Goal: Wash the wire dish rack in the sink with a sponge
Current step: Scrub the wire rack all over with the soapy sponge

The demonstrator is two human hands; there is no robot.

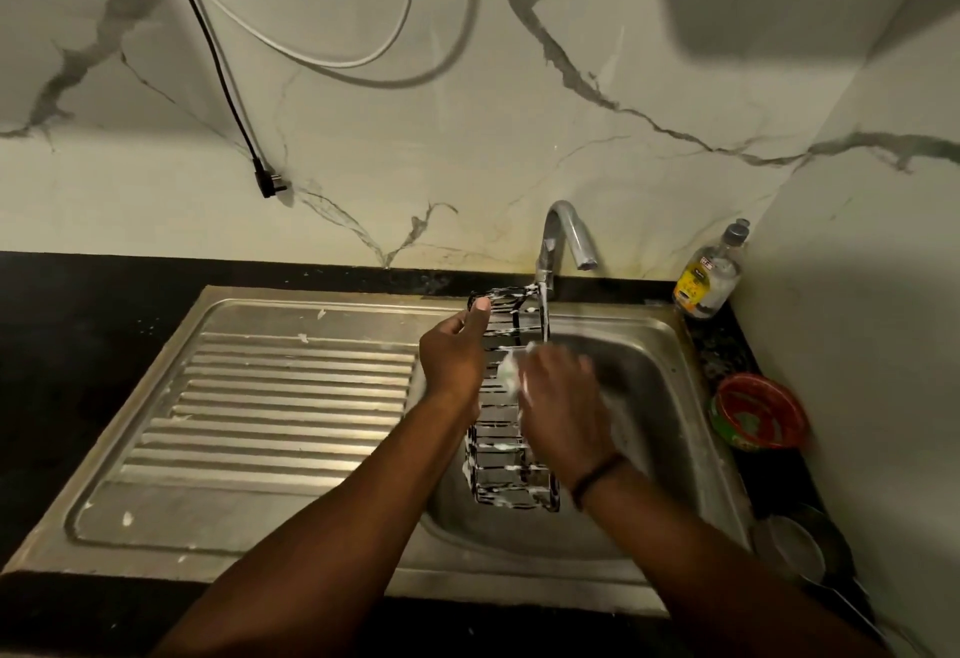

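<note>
A black wire dish rack (511, 470), streaked with white foam, stands tilted on end over the steel sink basin (660, 397). My left hand (454, 350) grips the rack's upper left side, thumb on its top rim. My right hand (563, 402), blurred, holds a foamy white sponge (510, 371) pressed against the rack's wires near its middle. The rack's lower end sits down in the basin.
A chrome faucet (563, 241) stands behind the basin, just above the rack's top. A ribbed steel drainboard (270, 408) lies to the left. A clear bottle (709, 278) and a red bowl (758, 413) sit on the dark counter at right. Cables hang on the marble wall.
</note>
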